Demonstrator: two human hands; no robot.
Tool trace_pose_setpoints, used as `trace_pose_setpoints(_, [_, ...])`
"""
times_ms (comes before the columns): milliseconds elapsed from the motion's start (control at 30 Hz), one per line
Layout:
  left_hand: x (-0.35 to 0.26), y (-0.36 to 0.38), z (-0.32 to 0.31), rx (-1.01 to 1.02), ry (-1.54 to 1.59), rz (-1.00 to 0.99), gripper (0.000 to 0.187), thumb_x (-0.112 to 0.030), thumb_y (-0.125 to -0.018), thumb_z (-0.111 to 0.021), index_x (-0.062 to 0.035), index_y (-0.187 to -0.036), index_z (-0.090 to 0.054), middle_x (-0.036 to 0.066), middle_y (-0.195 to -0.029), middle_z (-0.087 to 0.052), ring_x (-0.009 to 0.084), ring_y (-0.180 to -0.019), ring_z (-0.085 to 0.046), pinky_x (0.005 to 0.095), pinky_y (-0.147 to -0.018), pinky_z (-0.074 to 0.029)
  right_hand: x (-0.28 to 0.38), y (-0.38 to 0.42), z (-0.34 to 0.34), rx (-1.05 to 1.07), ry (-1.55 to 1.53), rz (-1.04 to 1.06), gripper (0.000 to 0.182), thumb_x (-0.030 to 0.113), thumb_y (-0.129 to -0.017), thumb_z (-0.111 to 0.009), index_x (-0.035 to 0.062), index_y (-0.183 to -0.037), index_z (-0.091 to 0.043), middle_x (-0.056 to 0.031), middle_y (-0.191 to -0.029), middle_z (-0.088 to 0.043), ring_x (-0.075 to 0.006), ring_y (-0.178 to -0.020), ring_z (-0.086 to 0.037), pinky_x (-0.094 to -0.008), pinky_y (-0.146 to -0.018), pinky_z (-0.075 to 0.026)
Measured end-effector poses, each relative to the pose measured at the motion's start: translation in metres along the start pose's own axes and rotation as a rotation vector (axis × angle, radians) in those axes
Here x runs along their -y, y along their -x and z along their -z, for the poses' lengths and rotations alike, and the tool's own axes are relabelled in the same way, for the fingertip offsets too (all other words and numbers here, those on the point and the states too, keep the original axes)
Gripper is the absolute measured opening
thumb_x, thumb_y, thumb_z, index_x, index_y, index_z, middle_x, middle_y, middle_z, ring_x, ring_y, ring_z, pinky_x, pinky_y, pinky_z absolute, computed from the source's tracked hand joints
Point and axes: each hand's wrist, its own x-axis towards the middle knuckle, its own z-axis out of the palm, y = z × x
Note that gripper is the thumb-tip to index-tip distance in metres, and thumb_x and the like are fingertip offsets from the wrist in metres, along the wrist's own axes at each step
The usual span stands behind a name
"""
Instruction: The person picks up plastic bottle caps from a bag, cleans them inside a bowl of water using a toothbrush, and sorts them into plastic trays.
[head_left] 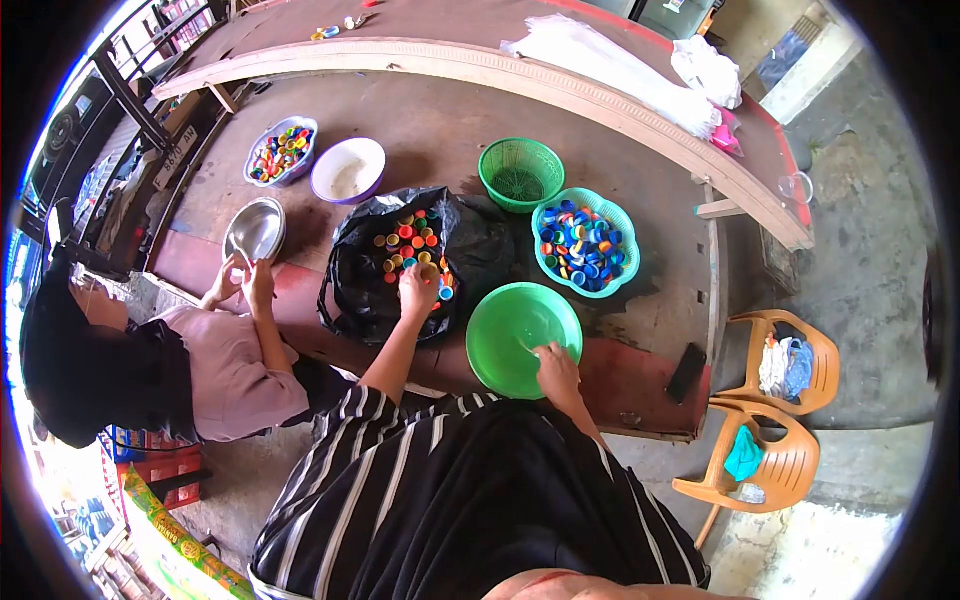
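Observation:
My left hand [418, 290] reaches into a black plastic bag [350, 250], its fingers drawn together at several colourful bottle caps [408, 240]; what they hold, if anything, is too small to tell. My right hand [558, 372] is closed at the near right edge of a green basin [500, 345], around something thin and pale that I cannot make out. Right of the bag, a light green scalloped bowl [627, 270] holds mostly blue caps [580, 245]. Behind it stands a green mesh basket [521, 172].
A co-worker [225, 365] sits on the left, hands by a metal bowl [257, 228]. Behind are a white-purple bowl [349, 171] and a bowl of mixed caps [283, 152]. A phone-like black object [686, 373] lies at the right edge, near orange chairs [815, 365]. A wooden rail [450, 62] crosses behind.

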Motion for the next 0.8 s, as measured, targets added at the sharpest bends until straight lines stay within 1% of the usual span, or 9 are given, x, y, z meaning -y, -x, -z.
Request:
trace_pose_setpoints(67, [-0.045, 0.014, 0.013, 0.175, 0.443, 0.248, 0.022, -0.01, -0.084, -0.065, -0.002, -0.104, -0.062, 0.01, -0.088, -0.067, 0.0209, -0.08, -0.064, 0.0316, -0.072, -0.05, 0.005, -0.005, 0.002, 0.056, -0.056, -0.051, 0.019, 0.007, -0.089, -0.052, 0.007, -0.106, -0.061, -0.0119, -0.098, -0.059, -0.0332, -0.089, -0.061, -0.0432, -0.072, -0.05])
trace_pose_setpoints(133, [-0.063, 0.034, 0.008, 0.38, 0.868, 0.481, 0.025, -0.014, -0.092, -0.061, -0.0017, -0.114, -0.06, 0.002, -0.09, -0.063, 0.0087, -0.081, -0.059, 0.0243, -0.076, -0.049, 0.007, -0.011, 0.006, -0.022, -0.167, -0.103, 0.018, 0.01, -0.091, -0.052, 0.0066, -0.107, -0.06, -0.0126, -0.098, -0.06, -0.0336, -0.089, -0.061, -0.0436, -0.072, -0.05])
trace_pose_setpoints(200, [-0.07, 0.059, -0.006, 0.483, 1.071, 0.595, 0.023, -0.013, -0.095, -0.055, -0.0002, -0.114, -0.059, 0.007, -0.102, -0.065, 0.013, -0.094, -0.062, 0.0258, -0.083, -0.05, 0.014, -0.012, 0.012, -0.106, -0.291, -0.098, 0.018, 0.013, -0.093, -0.052, 0.0062, -0.108, -0.059, -0.0132, -0.098, -0.061, -0.034, -0.088, -0.061, -0.0436, -0.071, -0.049])
trace_pose_setpoints(300, [-0.097, 0.084, -0.005, 0.542, 1.291, 0.867, 0.026, -0.014, -0.096, -0.054, 0.0031, -0.115, -0.058, 0.009, -0.102, -0.065, 0.0151, -0.088, -0.064, 0.0265, -0.082, -0.054, 0.029, -0.008, 0.026, -0.228, -0.492, 0.004, 0.021, 0.02, -0.096, -0.05, 0.0047, -0.109, -0.058, -0.0137, -0.099, -0.061, -0.0351, -0.087, -0.061, -0.0424, -0.072, -0.049])
trace_pose_setpoints(400, [-0.104, 0.096, -0.007, 0.594, 1.314, 0.942, 0.027, -0.014, -0.096, -0.055, 0.0053, -0.115, -0.056, 0.01, -0.102, -0.064, 0.0169, -0.091, -0.065, 0.0277, -0.085, -0.054, 0.041, 0.0, 0.032, -0.088, -0.451, 0.024, 0.022, 0.021, -0.096, -0.05, 0.0043, -0.108, -0.059, -0.014, -0.1, -0.062, -0.0352, -0.088, -0.061, -0.0418, -0.073, -0.049])
trace_pose_setpoints(533, [-0.108, 0.097, -0.008, 0.664, 1.159, 0.92, 0.025, -0.009, -0.097, -0.052, 0.0063, -0.116, -0.055, 0.011, -0.107, -0.063, 0.0186, -0.097, -0.064, 0.029, -0.089, -0.054, 0.029, -0.002, 0.021, -0.101, -0.382, -0.197, 0.024, 0.023, -0.097, -0.048, 0.0042, -0.108, -0.059, -0.0152, -0.101, -0.063, -0.0354, -0.091, -0.062, -0.0424, -0.074, -0.049])
trace_pose_setpoints(567, [-0.11, 0.096, -0.007, 0.656, 1.139, 0.871, 0.025, -0.009, -0.097, -0.053, 0.0065, -0.116, -0.054, 0.011, -0.107, -0.063, 0.0184, -0.096, -0.064, 0.0289, -0.089, -0.054, 0.027, 0.002, 0.015, -0.175, -0.429, -0.106, 0.025, 0.023, -0.097, -0.047, 0.0043, -0.108, -0.059, -0.0149, -0.101, -0.063, -0.0358, -0.09, -0.062, -0.0427, -0.074, -0.049])
trace_pose_setpoints(700, [-0.107, 0.1, -0.011, 0.638, 1.049, 0.663, 0.023, -0.006, -0.093, -0.057, 0.0064, -0.112, -0.055, 0.011, -0.103, -0.064, 0.0168, -0.092, -0.065, 0.0284, -0.086, -0.054, 0.029, 0.005, 0.019, -0.104, -0.363, -0.07, 0.024, 0.022, -0.097, -0.046, 0.0055, -0.11, -0.057, -0.0138, -0.102, -0.063, -0.0356, -0.089, -0.062, -0.0426, -0.075, -0.049])
trace_pose_setpoints(800, [-0.102, 0.101, -0.018, 0.65, 0.963, 0.565, 0.024, -0.003, -0.09, -0.06, 0.0064, -0.111, -0.054, 0.011, -0.1, -0.065, 0.0164, -0.09, -0.065, 0.0281, -0.084, -0.054, 0.024, 0.0, 0.024, -0.129, -0.365, -0.17, 0.023, 0.023, -0.098, -0.046, 0.0058, -0.109, -0.057, -0.0135, -0.102, -0.063, -0.0352, -0.09, -0.062, -0.0428, -0.074, -0.049])
